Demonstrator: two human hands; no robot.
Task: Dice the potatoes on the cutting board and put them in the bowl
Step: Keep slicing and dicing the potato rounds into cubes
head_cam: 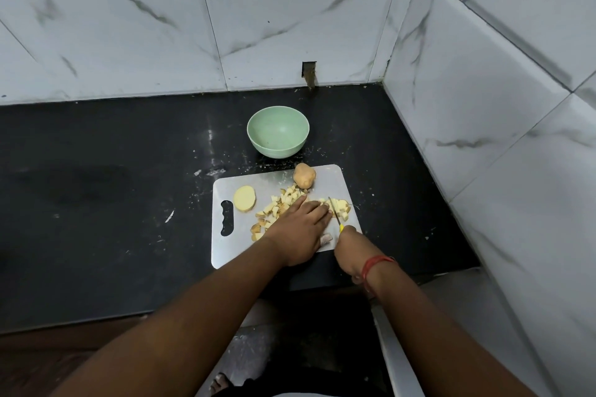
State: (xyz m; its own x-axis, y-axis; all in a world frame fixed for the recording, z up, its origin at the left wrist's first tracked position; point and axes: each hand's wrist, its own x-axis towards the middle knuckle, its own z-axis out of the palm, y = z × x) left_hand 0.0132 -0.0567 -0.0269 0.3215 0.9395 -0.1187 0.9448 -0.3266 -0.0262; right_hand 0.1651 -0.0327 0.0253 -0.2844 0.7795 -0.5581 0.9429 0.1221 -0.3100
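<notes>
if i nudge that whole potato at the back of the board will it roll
Probably: the whole potato looks rounded and rests uncut near the cutting board edge, so it may wobble off. It seems firm, not fragile.

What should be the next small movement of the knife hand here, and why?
Probably press the knife down for another cut: the right hand holds it over potato strips that the left hand steadies, and the bowl is empty.

Site: we read this as a home kitchen | Walls: we note white marble-look tiles (290, 19) meeting in 1 corner | Surface: black stone counter (113, 171), scuffed | Evidence: we see 1 cutting board (277, 185) with diced potato (283, 203), 1 green bowl (278, 131).
</notes>
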